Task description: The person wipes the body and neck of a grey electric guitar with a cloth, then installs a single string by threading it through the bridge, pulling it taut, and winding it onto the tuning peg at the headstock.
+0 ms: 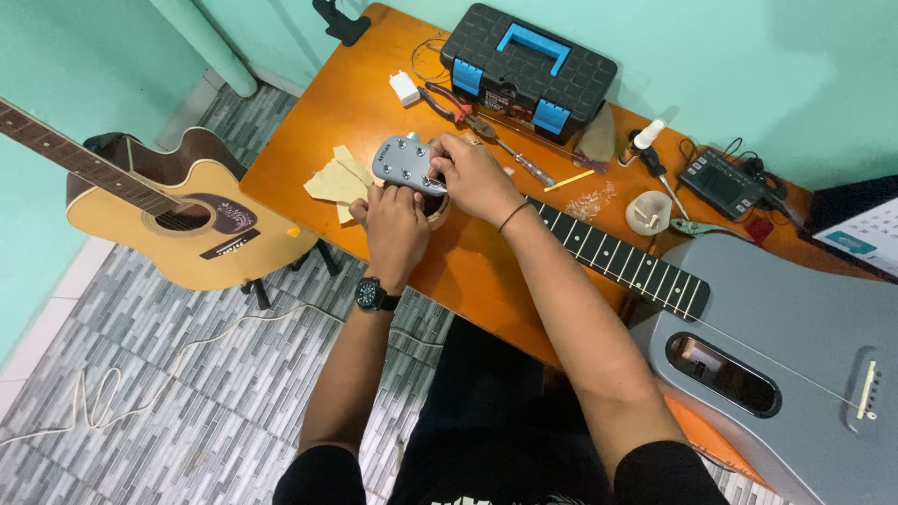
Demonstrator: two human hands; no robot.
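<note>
Matt grey guitar (804,327), glossy orange wooden table (318,140), plastic toolbox (528,65)

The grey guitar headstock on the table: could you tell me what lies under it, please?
Under the headstock a round brownish object shows in part, beside yellow cloth on the orange table. The left hand and right hand cover the rest.

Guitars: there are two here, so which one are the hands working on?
The grey guitar lying across the orange table; both hands grip its headstock. The yellow guitar stands untouched.

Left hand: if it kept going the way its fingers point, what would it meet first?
The left hand already touches the grey guitar headstock. Past that, probably the white block, though depth is unclear.
</note>
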